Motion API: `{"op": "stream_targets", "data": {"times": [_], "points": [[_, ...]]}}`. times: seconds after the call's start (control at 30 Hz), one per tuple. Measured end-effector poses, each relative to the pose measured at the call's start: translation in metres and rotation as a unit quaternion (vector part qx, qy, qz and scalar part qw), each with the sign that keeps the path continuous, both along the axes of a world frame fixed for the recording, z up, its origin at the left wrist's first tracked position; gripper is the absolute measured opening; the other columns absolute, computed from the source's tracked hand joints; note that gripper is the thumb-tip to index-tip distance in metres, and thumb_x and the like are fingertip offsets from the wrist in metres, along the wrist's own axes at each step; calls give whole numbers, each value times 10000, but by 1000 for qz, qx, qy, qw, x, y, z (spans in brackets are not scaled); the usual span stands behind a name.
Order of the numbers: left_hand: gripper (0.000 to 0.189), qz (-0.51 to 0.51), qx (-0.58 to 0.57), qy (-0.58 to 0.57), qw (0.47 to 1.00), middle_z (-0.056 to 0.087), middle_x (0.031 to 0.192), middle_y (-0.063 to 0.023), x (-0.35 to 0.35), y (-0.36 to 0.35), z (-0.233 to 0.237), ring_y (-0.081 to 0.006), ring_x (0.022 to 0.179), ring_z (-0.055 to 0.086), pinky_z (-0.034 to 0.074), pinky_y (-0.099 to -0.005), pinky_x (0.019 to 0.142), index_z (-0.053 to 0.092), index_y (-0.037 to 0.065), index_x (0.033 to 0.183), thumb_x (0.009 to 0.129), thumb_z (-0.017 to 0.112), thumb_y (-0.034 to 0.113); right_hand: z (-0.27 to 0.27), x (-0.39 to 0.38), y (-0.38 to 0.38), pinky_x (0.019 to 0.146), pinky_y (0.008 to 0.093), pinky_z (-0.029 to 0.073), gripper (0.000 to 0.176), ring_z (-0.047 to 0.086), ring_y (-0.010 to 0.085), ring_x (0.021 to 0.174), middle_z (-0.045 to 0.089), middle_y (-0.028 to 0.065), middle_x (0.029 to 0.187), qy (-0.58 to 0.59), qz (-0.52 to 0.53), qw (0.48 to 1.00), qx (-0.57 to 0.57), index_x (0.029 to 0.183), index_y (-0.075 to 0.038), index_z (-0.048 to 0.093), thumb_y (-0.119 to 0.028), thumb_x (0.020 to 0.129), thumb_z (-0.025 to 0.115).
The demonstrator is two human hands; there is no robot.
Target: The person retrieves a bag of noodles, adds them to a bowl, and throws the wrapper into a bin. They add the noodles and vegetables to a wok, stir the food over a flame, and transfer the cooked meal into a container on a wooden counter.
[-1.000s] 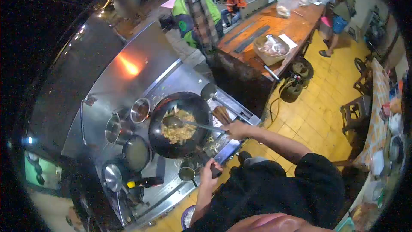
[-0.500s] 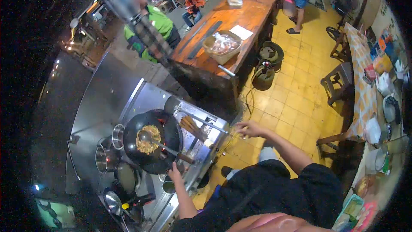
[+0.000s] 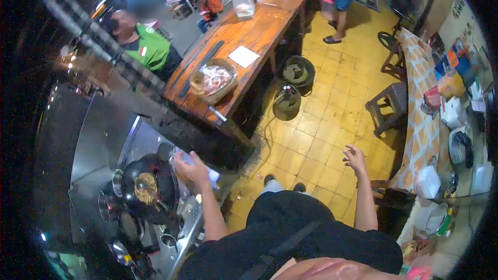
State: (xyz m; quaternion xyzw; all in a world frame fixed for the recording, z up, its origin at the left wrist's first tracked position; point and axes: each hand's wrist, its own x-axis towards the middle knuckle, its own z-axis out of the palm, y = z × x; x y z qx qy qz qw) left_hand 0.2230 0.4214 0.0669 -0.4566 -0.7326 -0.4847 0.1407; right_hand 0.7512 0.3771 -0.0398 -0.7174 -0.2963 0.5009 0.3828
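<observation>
My left hand point(image 3: 192, 170) is over the right side of the metal stove, its thumb and fingers apart, with nothing visible in it. Close to it on the left sits a dark wok point(image 3: 168, 189) holding fried brown food point(image 3: 146, 188), which looks like rice or noodles. A ladle's bowl point(image 3: 165, 150) lies just behind the wok; my left hand covers the area where its handle runs. Out to the right, over the yellow floor, my right hand point(image 3: 355, 158) is raised with loosely curled, separate fingers and holds nothing.
Metal pots point(image 3: 108, 206) and a small cup point(image 3: 168, 239) stand around the wok. A wooden counter point(image 3: 259, 31) carries a basket point(image 3: 212, 85) and plastic bags. Two gas cylinders point(image 3: 287, 102) stand on the floor. A stool point(image 3: 386, 105) and a cluttered table point(image 3: 415, 124) are at right.
My left hand has let go of the wok's handle and moved toward the back of the stove. My right hand has swung right, away from the stove. The view has turned right.
</observation>
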Motion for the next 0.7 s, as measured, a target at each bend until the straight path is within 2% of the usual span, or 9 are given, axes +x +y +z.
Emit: {"op": "stream_targets", "data": {"times": [0.1,0.17,0.27,0.4,0.47,0.5,0.53,0.6,0.7], "points": [[360,-154,-2,-73,985,482,1157,-136,68,67,-13,-239,993,517,434,-343,840,465,-15,1174,857,596,94,6,24,0,538,283,495,376,627,154,681,635,115,967,-43,-54,998,11,1194,-29,554,-174,850,599],[361,-289,-60,-272,916,494,1113,-109,123,102,-24,-182,935,537,463,-305,784,465,-19,1181,851,593,49,8,65,-3,640,313,513,379,646,187,742,652,143,971,-166,-47,984,53,1153,-15,577,-201,825,614],[352,-426,-157,-229,861,516,1111,-97,191,152,-56,-166,908,553,468,-288,790,486,-4,1174,847,601,62,25,146,-25,822,366,486,373,627,299,948,651,178,1011,-378,-123,911,114,1105,-30,604,-231,792,640],[337,-555,-230,-223,768,514,1148,-93,275,201,-67,-178,916,559,467,-297,800,500,-5,1163,854,597,90,149,245,-80,763,362,487,390,646,283,872,663,182,979,-476,-264,839,5,1178,-24,566,-146,812,624],[328,-592,-250,-220,734,514,1144,-92,311,225,-68,-173,918,558,466,-292,799,501,-6,1160,859,594,88,151,331,-126,750,363,489,371,649,281,850,657,191,990,-580,-300,750,103,1174,-41,575,-156,823,616],[320,-615,-264,-218,710,514,1140,-92,327,239,-69,-168,921,557,465,-287,799,503,-7,1156,864,591,87,207,323,-130,766,352,489,372,643,279,876,645,194,1017,-550,-328,768,10,1172,-47,577,-194,832,616],[297,-608,-295,-218,704,517,1127,-94,342,254,-74,-164,942,557,465,-281,800,504,-8,1150,877,579,81,214,359,-154,778,357,486,370,639,271,892,640,198,1020,-677,-295,674,18,1164,-49,581,-213,834,613],[271,-632,-283,-180,699,531,1109,-97,379,269,-72,-165,965,559,466,-288,805,507,-12,1140,890,570,71,264,384,-173,863,407,468,340,615,347,954,646,184,1014,-602,-379,702,-42,1117,-29,598,-178,812,597],[243,-641,-292,-193,683,577,1005,-101,433,277,-67,-168,941,560,458,-303,823,523,-12,1114,893,567,78,288,493,-236,836,436,472,323,613,356,915,646,188,983,-704,-349,595,-169,1102,-34,603,-175,812,590]]}}
